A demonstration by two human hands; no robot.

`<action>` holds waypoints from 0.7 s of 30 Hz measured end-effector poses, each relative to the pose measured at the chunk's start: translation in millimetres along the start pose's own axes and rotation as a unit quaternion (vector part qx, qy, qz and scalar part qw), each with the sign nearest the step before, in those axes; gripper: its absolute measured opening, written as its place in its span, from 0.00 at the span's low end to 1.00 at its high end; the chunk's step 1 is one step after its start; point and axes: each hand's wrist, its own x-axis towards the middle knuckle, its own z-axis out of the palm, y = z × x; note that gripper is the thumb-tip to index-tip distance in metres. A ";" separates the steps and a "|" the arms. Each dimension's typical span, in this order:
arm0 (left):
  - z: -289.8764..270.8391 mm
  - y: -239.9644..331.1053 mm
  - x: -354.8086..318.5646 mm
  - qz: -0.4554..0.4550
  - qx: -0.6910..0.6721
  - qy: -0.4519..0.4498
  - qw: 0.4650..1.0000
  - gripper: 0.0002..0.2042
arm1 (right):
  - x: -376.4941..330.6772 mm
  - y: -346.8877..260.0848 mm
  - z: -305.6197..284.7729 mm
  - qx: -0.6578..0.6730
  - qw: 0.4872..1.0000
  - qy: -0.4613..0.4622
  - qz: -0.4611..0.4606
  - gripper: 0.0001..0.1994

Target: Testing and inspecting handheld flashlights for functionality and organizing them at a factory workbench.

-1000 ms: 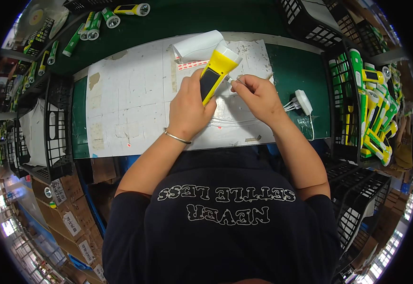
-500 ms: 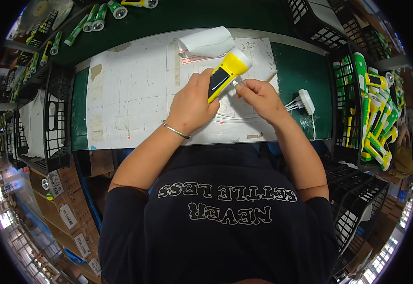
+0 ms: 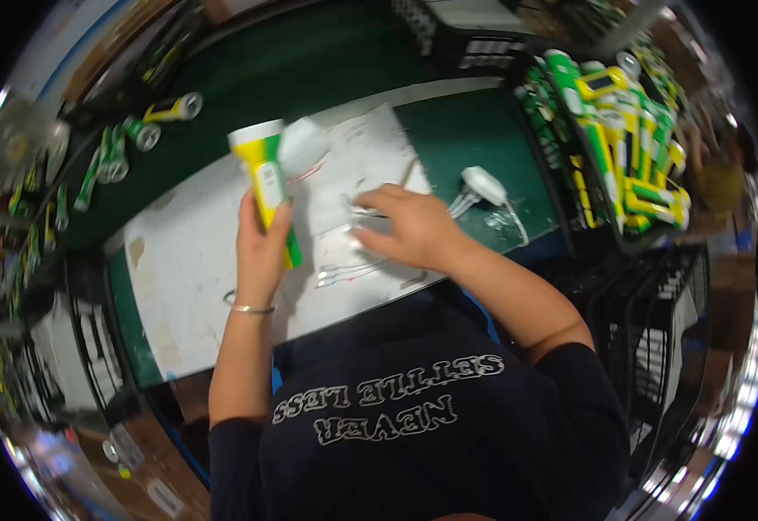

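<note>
My left hand (image 3: pixel 260 247) is closed around the lower body of a yellow and green flashlight (image 3: pixel 268 181) with a white head, held up above the work surface. The flashlight's head points away from me. To its right, my right hand (image 3: pixel 413 227) hovers over the white sheet with thumb and fingers apart. Motion blurs its fingertips and a small whitish bit by the thumb. Thin white cables (image 3: pixel 344 277) lie under that hand. They run towards a white charging hub (image 3: pixel 485 186) on the green tabletop.
A curled white sheet (image 3: pixel 305 143) lies behind the flashlight. On the right stands a black crate (image 3: pixel 600 195) heaped with green and yellow flashlights. Several more flashlights (image 3: pixel 142 135) lie at the far left. Another black crate (image 3: pixel 92 334) is at the left edge.
My left hand has carried the flashlight leftward and turned it, now showing a green side. My right hand has come away from the flashlight and its fingers have parted. The view has rotated.
</note>
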 end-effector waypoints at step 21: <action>-126.2 -59.7 194.7 0.000 0.400 0.161 0.902 0.35 | -167.1 220.1 -291.8 -0.367 0.756 0.199 0.504 0.40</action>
